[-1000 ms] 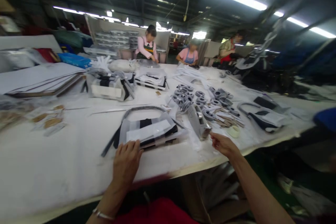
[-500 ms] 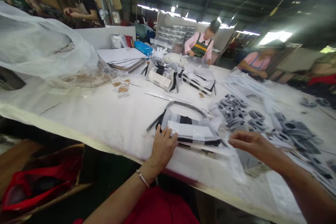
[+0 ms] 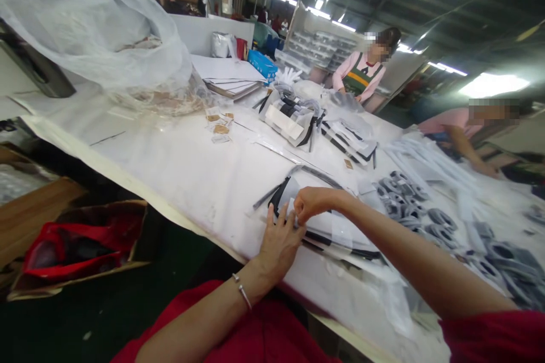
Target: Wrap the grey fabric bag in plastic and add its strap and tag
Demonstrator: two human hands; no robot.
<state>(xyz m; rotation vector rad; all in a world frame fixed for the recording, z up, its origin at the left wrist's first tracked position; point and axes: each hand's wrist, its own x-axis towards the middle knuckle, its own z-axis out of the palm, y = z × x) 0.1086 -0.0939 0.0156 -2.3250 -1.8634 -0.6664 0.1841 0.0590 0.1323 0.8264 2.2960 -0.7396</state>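
A black, grey and white bag [image 3: 355, 248], partly covered with white sheets, lies on the table in front of me. Its grey strap [image 3: 317, 172] curves along the far side. My left hand [image 3: 281, 241] rests with fingers spread on the bag's near left edge. Over the same left part, my right hand [image 3: 314, 204] is closed, its fingertips bent down close to the left fingers. What it pinches, if anything, is hidden. My right forearm covers part of the bag.
Two similar wrapped bags [image 3: 283, 116] lie farther back. Grey coiled straps [image 3: 398, 198] are heaped to the right, and small brown-and-clear packets [image 3: 221, 129] to the left. Clear plastic sheeting [image 3: 140, 39] bulges at far left. Across the table a co-worker [image 3: 361, 71] stands.
My right hand has come left from beside the bag to its left part and closed. My left hand still lies on the bag's edge. The camera view has turned left and tilted.
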